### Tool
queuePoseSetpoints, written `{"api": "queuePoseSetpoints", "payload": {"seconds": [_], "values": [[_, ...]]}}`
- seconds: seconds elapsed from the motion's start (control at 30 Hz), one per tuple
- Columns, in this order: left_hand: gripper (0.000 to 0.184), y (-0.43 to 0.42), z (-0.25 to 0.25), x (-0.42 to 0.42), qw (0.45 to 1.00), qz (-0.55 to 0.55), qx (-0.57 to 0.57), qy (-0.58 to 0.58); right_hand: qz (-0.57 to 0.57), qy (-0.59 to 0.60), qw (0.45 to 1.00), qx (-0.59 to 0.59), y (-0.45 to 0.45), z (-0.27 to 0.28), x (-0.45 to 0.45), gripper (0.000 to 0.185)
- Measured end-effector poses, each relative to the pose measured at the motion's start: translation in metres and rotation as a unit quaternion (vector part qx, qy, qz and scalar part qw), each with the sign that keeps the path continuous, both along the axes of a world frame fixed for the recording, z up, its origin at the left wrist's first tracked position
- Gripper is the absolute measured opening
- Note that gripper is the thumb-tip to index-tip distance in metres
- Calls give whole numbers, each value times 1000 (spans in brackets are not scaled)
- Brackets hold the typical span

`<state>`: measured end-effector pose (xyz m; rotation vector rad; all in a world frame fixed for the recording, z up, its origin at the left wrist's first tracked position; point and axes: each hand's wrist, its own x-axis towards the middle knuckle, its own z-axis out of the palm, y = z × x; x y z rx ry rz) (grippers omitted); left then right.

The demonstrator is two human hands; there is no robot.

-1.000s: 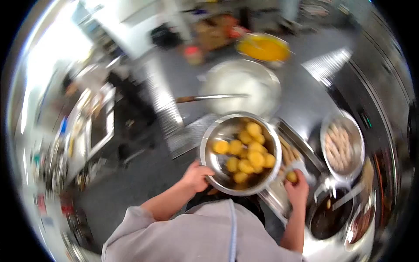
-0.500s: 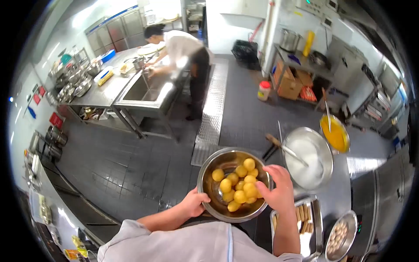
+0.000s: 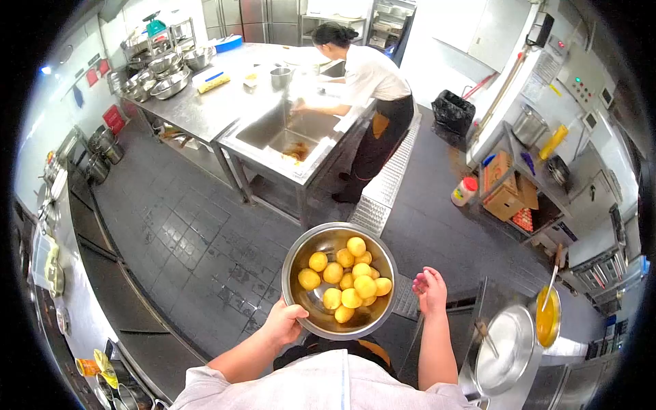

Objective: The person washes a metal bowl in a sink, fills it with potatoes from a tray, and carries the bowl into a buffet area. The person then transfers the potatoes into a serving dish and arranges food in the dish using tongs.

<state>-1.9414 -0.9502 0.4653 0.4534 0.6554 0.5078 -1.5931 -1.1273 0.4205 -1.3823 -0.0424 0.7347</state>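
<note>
My left hand [image 3: 283,322] grips the left rim of a steel mixing bowl [image 3: 292,273], with the thumb over the edge. Inside the bowl lie several round yellow pieces [image 3: 347,280] that look like small peeled potatoes; their exact kind I cannot make out. To the right of the bowl and apart from it, my right hand [image 3: 430,292] is raised with its fingers loosely bent and nothing visible in it. The bowl is held in front of my body, above the dark floor.
A co-worker [image 3: 372,75] leans over a steel sink [image 3: 256,130]. Stacked bowls [image 3: 171,85] stand on the counter at left. At lower right are a large bowl of white contents [image 3: 502,352] and a pan of yellow liquid [image 3: 548,318]. A red-lidded jar [image 3: 464,191] stands on the floor.
My right hand has come away from the bowl's right side. My view has turned left, bringing the sink and co-worker closer, while the left hand keeps its hold on the bowl.
</note>
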Motion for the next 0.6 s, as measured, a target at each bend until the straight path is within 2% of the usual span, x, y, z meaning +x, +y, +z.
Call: {"api": "queuePoseSetpoints", "payload": {"seconds": [0.03,0.2,0.33,0.43,0.47,0.57,0.6], "values": [[59,13,-5,14,1000,6,5,4,-29,66,997,18,18,-8,18,17],[57,69,-5,108,999,31,16,32,-84,173,979,72,108,-60,130,13],[55,97,23,198,997,30,-1,76,-77,235,967,54,158,-86,226,11],[55,121,27,265,998,30,18,59,-38,187,981,46,187,-73,297,8],[60,130,21,285,999,26,22,40,-34,162,985,46,194,-68,318,11],[62,160,21,346,999,4,-1,38,-21,134,990,27,209,-83,386,13],[67,172,14,369,1000,-14,-4,27,-23,130,991,10,209,-89,405,14]]}}
